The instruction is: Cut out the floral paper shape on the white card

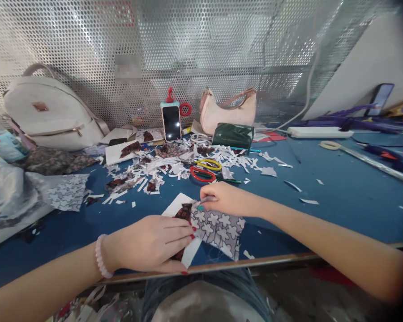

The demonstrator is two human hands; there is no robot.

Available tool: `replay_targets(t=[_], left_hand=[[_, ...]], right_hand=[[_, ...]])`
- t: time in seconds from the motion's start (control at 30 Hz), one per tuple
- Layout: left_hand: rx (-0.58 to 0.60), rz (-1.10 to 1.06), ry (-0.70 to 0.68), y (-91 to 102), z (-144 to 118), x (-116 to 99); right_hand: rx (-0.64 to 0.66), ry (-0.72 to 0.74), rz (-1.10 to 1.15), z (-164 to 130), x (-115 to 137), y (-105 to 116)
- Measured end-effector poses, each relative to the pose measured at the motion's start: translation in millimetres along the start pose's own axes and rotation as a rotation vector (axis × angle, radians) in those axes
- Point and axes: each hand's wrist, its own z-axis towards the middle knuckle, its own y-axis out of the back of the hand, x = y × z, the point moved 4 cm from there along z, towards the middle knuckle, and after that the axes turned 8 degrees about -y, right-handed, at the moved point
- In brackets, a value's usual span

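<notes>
My left hand (151,241) lies flat with its fingers stretched out, pressing on a white sheet of paper (192,254) and a dark floral fabric piece (184,212). Its fingertips reach the edge of a grey fabric piece with white flowers (221,229). At the top corner of that grey fabric, my right hand (218,199) is closed, the thumb and fingers pinching its folded edge. The grey piece overlaps the paper and spreads right on the blue table, its right edge frayed. Most of the dark fabric is hidden under my left hand.
Paper and fabric scraps (147,167) are heaped beyond my hands, with red- and yellow-handled scissors (204,174). A phone (172,123), a backpack (53,112) and a pink handbag (228,109) stand behind. More flowered fabric (67,191) lies left. The table's wooden edge (255,260) is close to me.
</notes>
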Motion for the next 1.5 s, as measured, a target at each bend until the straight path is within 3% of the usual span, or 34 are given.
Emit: replay_targets(t=[0.2,0.7,0.93,1.2,1.37,1.5], left_hand=[[-0.077,0.004,0.006,-0.6,-1.9,-0.8],[-0.001,-0.058,0.018,-6.0,-3.5,0.7],[-0.054,-0.023,0.001,-5.4,-4.0,0.3],[-0.050,-0.068,-0.029,-2.1,-2.0,-0.2],[-0.037,-0.147,-0.004,-2.3,-1.9,2.0],[-0.029,-0.156,0.004,-3.1,-2.2,1.7]], right_hand=[[-0.059,0.029,0.031,1.9,4.3,1.9],[-0.054,0.044,-0.100,-6.8,15.9,17.8],[0.051,0.097,-0.124,8.4,3.6,12.2],[0.292,0.131,-0.114,14.1,19.6,5.0],[0.275,0.321,-0.094,4.7,32.0,5.7],[0.237,0.361,-0.127,-4.4,34.3,6.8]])
